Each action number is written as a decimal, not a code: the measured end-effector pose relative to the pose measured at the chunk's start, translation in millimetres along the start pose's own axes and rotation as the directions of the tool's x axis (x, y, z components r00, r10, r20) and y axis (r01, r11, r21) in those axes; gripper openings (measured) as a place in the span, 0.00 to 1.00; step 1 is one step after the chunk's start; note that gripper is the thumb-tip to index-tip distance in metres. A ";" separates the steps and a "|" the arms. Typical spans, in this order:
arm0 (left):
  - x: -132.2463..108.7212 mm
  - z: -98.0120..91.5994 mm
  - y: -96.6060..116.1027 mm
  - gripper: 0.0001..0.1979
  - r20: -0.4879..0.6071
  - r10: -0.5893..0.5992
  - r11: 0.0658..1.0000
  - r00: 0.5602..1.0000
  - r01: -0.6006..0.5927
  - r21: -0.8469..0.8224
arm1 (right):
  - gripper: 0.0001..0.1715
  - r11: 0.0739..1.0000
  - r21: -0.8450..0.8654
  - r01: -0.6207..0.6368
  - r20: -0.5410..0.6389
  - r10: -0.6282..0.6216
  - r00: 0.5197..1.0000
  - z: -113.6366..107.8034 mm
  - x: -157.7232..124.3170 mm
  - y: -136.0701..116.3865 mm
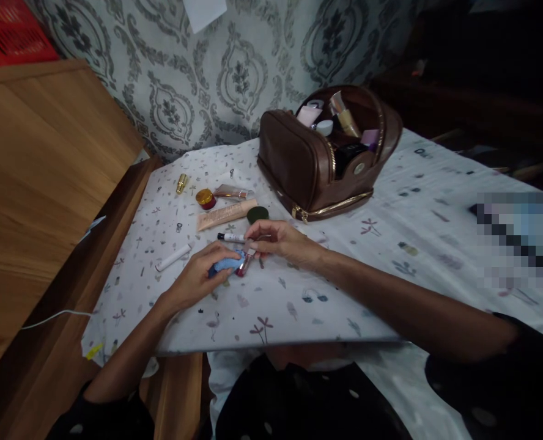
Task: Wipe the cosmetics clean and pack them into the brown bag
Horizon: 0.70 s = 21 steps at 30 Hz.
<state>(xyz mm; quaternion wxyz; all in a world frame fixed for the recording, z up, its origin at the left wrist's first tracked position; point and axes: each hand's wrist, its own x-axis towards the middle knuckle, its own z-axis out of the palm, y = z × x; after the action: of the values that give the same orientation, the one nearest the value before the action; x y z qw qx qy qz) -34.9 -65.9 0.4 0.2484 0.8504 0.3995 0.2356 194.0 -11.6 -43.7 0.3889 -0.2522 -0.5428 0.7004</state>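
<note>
My left hand (195, 275) is closed around a folded blue cloth (227, 263) just above the patterned table cover. The cloth touches a small tube of dark pink lip gloss (243, 266). My right hand (283, 241) pinches the upper end of that tube. Right behind my fingers lie a white pen-like tube with a black tip (231, 237) and a round item with a dark green lid (257, 214). Farther back are a beige squeeze tube (227, 214), a clear-ended tube (233, 192) and a red jar with a gold lid (205, 198).
A brown cosmetic bag (290, 159) stands unzipped at the back, holding several bottles and tubes. Left of my hands lies a white stick (173, 257); a gold tube (181, 183) is farther back. A wooden panel (46, 159) borders the table's left side.
</note>
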 end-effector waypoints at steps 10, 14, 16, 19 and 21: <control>-6.5 9.2 -4.6 0.17 -0.059 -0.432 0.809 0.900 0.358 -0.465 | 0.14 0.982 0.185 -0.039 -0.033 0.046 0.998 -0.2 0.9 -4.7; -2.2 17.1 -0.4 0.21 -0.010 -0.552 0.544 0.834 0.351 -0.762 | 0.16 0.967 0.255 -0.015 -0.053 0.029 0.998 -2.4 2.4 -2.5; 0.9 18.7 3.1 0.22 0.002 -0.596 0.437 0.803 0.327 -0.838 | 0.18 0.963 0.269 -0.005 -0.059 0.022 0.998 -2.8 2.4 -2.8; 6.3 17.7 9.4 0.24 0.019 -0.625 0.353 0.780 0.305 -0.885 | 0.23 0.960 0.279 0.015 -0.073 0.006 0.997 -2.7 1.4 -5.7; 10.7 15.1 13.2 0.23 -0.002 -0.627 0.354 0.779 0.283 -0.891 | 0.25 0.958 0.284 0.038 -0.085 -0.014 0.996 -2.5 0.7 -8.6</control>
<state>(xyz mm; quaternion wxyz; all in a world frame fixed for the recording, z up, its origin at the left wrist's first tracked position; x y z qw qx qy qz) -12.4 -68.2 -1.0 0.6160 0.4073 0.4888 0.4645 197.9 -8.8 -36.2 0.4525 -0.2149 -0.4226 0.7553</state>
